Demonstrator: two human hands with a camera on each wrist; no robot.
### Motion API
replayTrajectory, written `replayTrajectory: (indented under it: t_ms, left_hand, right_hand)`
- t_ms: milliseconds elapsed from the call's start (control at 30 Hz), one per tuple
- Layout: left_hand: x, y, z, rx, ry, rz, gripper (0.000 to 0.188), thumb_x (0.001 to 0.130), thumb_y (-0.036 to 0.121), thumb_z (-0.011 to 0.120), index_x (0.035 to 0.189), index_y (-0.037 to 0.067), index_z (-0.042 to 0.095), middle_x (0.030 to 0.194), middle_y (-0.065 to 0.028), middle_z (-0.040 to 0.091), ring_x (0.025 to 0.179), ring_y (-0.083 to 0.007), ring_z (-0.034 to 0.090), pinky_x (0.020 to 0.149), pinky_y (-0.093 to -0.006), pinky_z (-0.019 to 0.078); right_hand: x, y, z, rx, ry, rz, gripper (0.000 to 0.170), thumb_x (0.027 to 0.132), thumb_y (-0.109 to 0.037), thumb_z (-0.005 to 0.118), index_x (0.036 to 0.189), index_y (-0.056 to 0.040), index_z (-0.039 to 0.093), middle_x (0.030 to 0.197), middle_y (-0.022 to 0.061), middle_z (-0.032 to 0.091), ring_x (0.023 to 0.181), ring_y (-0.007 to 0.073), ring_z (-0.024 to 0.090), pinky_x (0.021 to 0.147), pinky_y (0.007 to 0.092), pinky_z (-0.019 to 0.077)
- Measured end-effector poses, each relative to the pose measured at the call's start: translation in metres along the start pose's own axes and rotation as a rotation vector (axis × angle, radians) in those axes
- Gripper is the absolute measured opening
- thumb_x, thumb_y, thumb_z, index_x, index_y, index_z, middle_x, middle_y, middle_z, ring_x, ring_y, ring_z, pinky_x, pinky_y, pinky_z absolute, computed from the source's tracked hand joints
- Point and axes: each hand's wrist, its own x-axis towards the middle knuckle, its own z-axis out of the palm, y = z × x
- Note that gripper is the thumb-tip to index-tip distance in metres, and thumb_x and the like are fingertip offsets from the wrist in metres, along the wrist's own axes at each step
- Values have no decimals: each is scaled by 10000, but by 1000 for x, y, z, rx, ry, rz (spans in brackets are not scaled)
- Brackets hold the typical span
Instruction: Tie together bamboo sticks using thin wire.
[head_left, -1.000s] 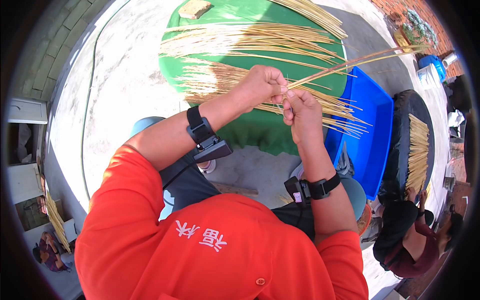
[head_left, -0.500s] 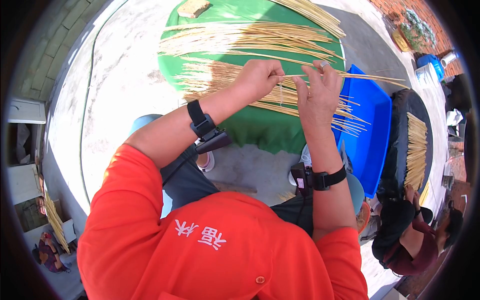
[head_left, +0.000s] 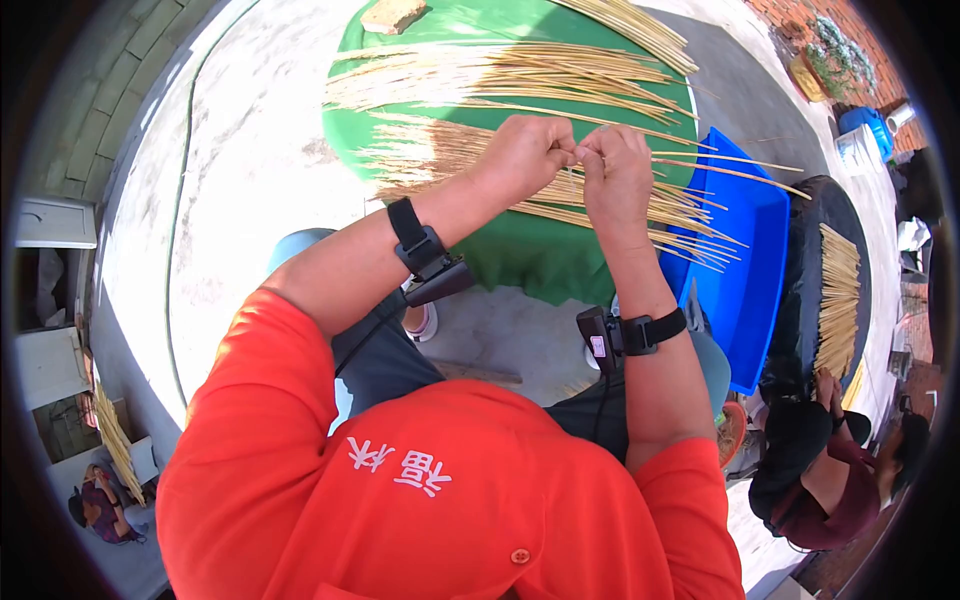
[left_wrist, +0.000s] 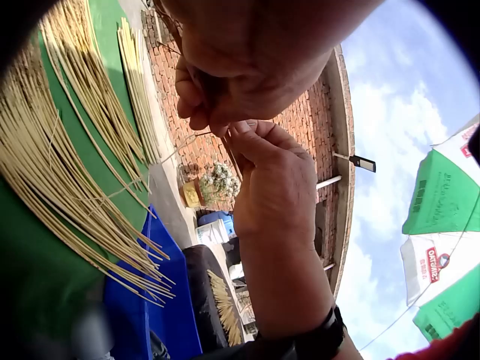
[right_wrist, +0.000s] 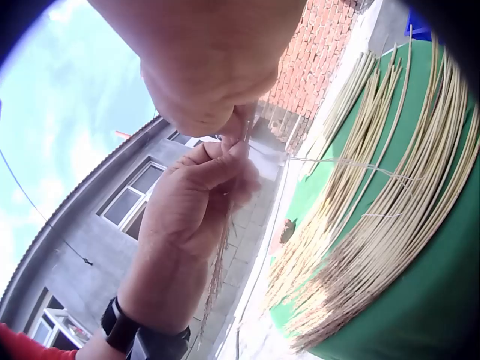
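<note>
The thin stalks [right_wrist: 220, 268] are up in your hands, above the near bundle [head_left: 425, 152], with their feathery ends trailing along your left wrist and their bare ends reaching right, across the far end of the blue bin [head_left: 745, 255]. Your left hand [head_left: 528, 155] pinches them between thumb and curled fingers. Your right hand [head_left: 620, 182], spread and farther along the stalks half a second ago, is now drawn in beside the left, its fingertips together and clamped on the stalks; whether they also catch the string [right_wrist: 328, 160] I can't tell, as your knuckles hide it. So, as I judge it, you turn from steadying the stalks' length to working one point with both hands. The string runs from your fingers down towards the near bundle. Beyond, on the green cloth [head_left: 520, 262], lie a middle bundle [head_left: 560, 70] and a far-right one [head_left: 640, 32], with a rough block [head_left: 393, 15] at far left. Right of the bin stands a dark round table [head_left: 797, 265]; another person [head_left: 825, 510] sits at near right.
</note>
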Motion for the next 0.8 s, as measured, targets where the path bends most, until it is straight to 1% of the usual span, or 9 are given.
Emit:
replayTrajectory:
  t_ms: [200, 333, 400, 500, 567, 633, 667, 767, 800]
  left_hand:
    - [8, 0, -1, -107, -10, -9, 70, 738, 49, 633, 714, 7, 582, 625, -75, 606, 561, -121, 560, 525, -264, 437]
    - [8, 1, -8, -35, 5, 13, 73, 739, 58, 637, 717, 11, 586, 617, -73, 601, 563, -118, 561, 528, -262, 438]
    - [8, 4, -10, 33, -4, 7, 68, 739, 61, 637, 720, 15, 590, 621, -76, 603, 564, -119, 563, 529, -262, 438]
    - [8, 2, -8, 75, -14, -5, 62, 736, 66, 639, 724, 23, 596, 626, -82, 602, 563, -129, 564, 531, -266, 438]
    - [11, -3, -8, 56, -12, -7, 61, 732, 68, 641, 725, 27, 597, 628, -85, 600, 562, -138, 563, 530, -271, 437]
    - [13, -12, -5, 130, -93, 70, 55, 728, 62, 639, 729, 26, 597, 624, -80, 595, 567, -159, 560, 542, -290, 438]
    - [11, -21, 0, 134, -94, 76, 55, 728, 62, 639, 729, 26, 597, 624, -80, 595, 567, -159, 560, 542, -290, 438]
    - [6, -46, 13, 180, -108, 95, 50, 731, 67, 631, 742, 31, 598, 625, -74, 596, 574, -171, 558, 556, -301, 438]
    - [12, -48, 7, 175, -83, 33, 54, 736, 74, 627, 746, 31, 596, 628, -74, 596, 576, -175, 558, 562, -300, 438]
  right_hand:
    - [7, 0, -4, 135, 178, -14, 96, 691, -52, 627, 735, -51, 541, 767, 72, 533, 771, 272, 485, 668, 378, 401]
    - [11, -3, -10, 213, 92, 19, 100, 683, -57, 638, 728, -50, 549, 758, 71, 541, 770, 266, 497, 677, 375, 406]
    - [8, -1, -9, 170, -47, 79, 99, 674, -69, 648, 714, -52, 559, 744, 69, 541, 752, 261, 499, 668, 371, 407]
    - [8, -4, -7, 168, -66, 136, 81, 678, -70, 640, 691, -55, 561, 750, 67, 544, 749, 261, 498, 666, 370, 408]
    - [8, -3, -2, 164, -51, 133, 85, 687, -77, 632, 712, -48, 556, 745, 77, 540, 748, 271, 488, 669, 375, 403]
    - [12, -8, -3, 217, 135, 103, 79, 717, -59, 612, 714, -30, 538, 739, 82, 539, 717, 240, 508, 635, 361, 413]
    - [18, -9, -11, 217, 142, 101, 79, 717, -59, 612, 714, -30, 538, 739, 82, 539, 717, 240, 508, 635, 361, 413]
    - [36, -12, -35, 372, 271, 194, 68, 801, -42, 550, 768, -6, 502, 758, 85, 561, 690, 184, 565, 608, 315, 465]
    - [37, -12, -35, 716, 217, 339, 60, 834, -38, 510, 797, 2, 485, 775, 91, 569, 687, 169, 585, 611, 293, 488]
